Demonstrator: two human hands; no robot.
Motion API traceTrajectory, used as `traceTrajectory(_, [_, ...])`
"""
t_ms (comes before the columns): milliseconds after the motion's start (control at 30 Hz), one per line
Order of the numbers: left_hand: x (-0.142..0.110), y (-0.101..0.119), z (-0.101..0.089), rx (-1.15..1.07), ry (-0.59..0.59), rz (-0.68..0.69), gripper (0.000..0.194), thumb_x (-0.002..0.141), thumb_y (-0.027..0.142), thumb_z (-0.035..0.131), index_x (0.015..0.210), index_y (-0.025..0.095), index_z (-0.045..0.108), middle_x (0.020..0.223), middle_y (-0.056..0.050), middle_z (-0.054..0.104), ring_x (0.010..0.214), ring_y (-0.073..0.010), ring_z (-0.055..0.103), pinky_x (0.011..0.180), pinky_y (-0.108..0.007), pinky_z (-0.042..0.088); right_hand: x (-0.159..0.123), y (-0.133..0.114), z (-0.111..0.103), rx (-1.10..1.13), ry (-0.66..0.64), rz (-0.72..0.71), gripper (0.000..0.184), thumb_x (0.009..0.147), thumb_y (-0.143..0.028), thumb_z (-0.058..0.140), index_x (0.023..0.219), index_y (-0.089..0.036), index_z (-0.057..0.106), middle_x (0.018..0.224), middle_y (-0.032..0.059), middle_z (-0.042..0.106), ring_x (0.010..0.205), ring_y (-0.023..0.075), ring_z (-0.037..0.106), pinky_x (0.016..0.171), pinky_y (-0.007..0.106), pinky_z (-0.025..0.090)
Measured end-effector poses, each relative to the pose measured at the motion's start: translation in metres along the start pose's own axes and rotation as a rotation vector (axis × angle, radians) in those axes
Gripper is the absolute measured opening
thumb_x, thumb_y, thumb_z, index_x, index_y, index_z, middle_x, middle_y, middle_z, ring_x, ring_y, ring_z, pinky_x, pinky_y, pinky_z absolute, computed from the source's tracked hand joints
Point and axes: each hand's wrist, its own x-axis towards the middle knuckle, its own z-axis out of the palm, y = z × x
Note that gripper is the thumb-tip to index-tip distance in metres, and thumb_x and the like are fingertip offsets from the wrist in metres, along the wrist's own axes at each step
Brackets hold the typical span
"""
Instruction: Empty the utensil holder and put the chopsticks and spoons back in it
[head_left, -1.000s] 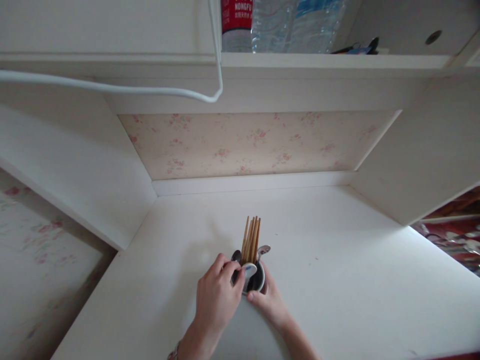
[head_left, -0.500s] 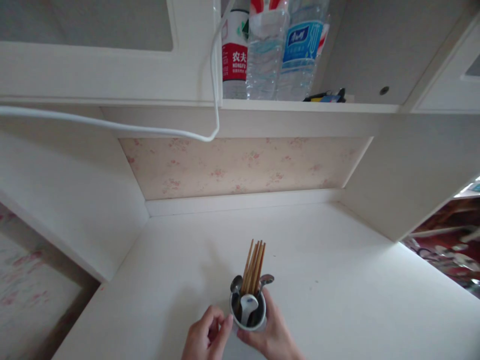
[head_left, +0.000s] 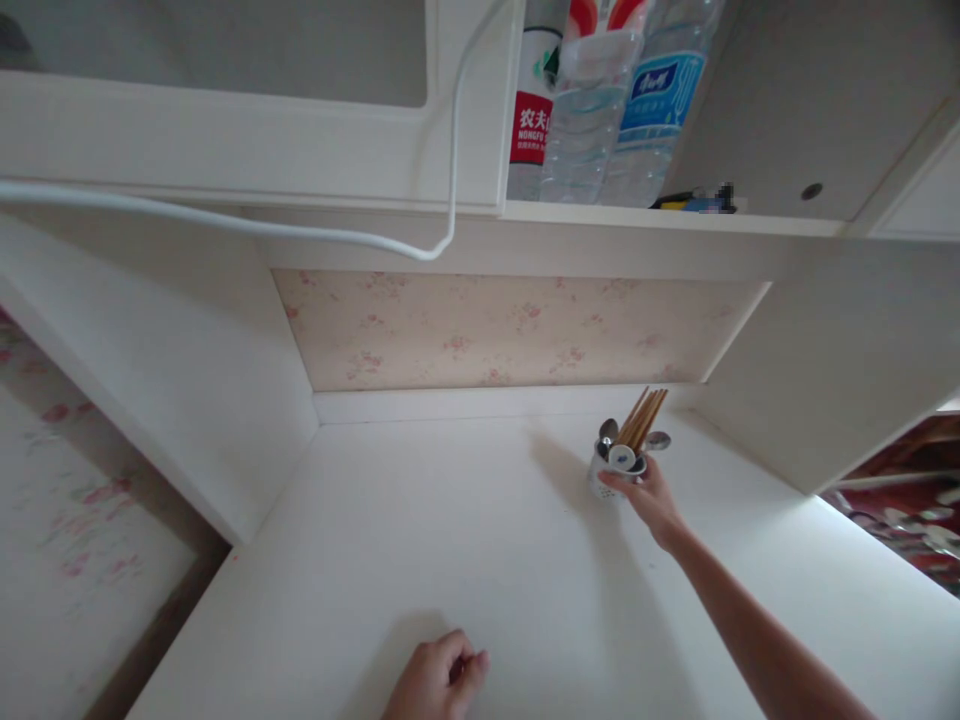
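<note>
A white utensil cup (head_left: 602, 477) stands near the back right corner of the white desk (head_left: 465, 540). It holds several wooden chopsticks (head_left: 643, 418) and a few spoons (head_left: 621, 456). My right hand (head_left: 651, 496) is stretched out far and wraps round the cup's near side. My left hand (head_left: 439, 680) rests on the desk at the front edge, fingers curled in, with nothing visible in it.
Water bottles (head_left: 592, 110) stand on the shelf above the desk. A white cable (head_left: 450, 150) hangs down from the shelf and runs off to the left. Floral wallpaper (head_left: 510, 330) backs the desk. White side panels close in both sides.
My right hand has carried the cup from the front middle of the desk to the back right. My left hand has let go of the cup and dropped to the front edge.
</note>
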Motion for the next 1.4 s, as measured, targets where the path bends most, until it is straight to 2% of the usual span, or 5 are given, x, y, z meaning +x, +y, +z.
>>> traceTrajectory(267, [-0.003,0.003,-0.002,0.001,0.021,-0.002,0.043,0.084,0.057,0.042,0.065,0.019,0.045,0.059,0.003,0.039,0.059,-0.0125,0.036,0.055,-0.026,0.025,0.043,0.029,-0.026,0.057,0.005,-0.028,0.066,0.056,-0.04,0.084,0.113,-0.018,0.058,0.102,0.009,0.07,0.091,0.0282,0.067,0.082,0.043,0.053])
traceTrajectory(800, [-0.006,0.003,-0.003,0.005,0.038,0.029,0.042,0.088,0.054,0.042,0.067,0.018,0.048,0.061,0.003,0.043,0.061,-0.0125,0.04,0.058,-0.024,0.027,0.034,0.04,-0.03,0.146,-0.065,0.017,0.091,0.048,-0.035,0.088,0.128,-0.027,0.046,0.115,0.0061,0.064,0.106,0.0274,0.062,0.09,0.043,0.052])
traceTrajectory(1100, [-0.008,0.016,-0.011,-0.059,0.0,0.02,0.042,0.087,0.055,0.045,0.066,0.019,0.043,0.061,0.005,0.037,0.062,-0.0122,0.036,0.058,-0.024,0.026,0.002,0.029,-0.064,0.147,0.016,0.159,0.113,0.057,-0.035,0.085,0.148,-0.034,0.017,0.15,0.0162,0.029,0.141,0.0324,0.027,0.103,0.041,0.04])
traceTrajectory(1267, [0.007,0.018,-0.013,-0.154,0.058,-0.017,0.043,0.086,0.057,0.046,0.066,0.02,0.04,0.062,0.006,0.031,0.061,-0.0114,0.032,0.057,-0.025,0.025,-0.042,0.014,-0.066,0.183,0.091,0.071,0.094,0.059,-0.04,0.084,0.138,-0.037,0.034,0.139,0.008,0.046,0.134,0.0312,0.037,0.109,0.048,0.035])
traceTrajectory(1400, [0.023,0.029,-0.013,-0.223,0.145,-0.001,0.047,0.087,0.062,0.041,0.064,0.021,0.035,0.061,0.006,0.028,0.06,-0.0108,0.029,0.057,-0.025,0.024,-0.096,-0.002,-0.022,0.353,-0.124,0.088,0.071,0.068,-0.044,0.078,0.129,-0.035,0.044,0.118,0.0043,0.058,0.109,0.0243,0.057,0.096,0.041,0.047])
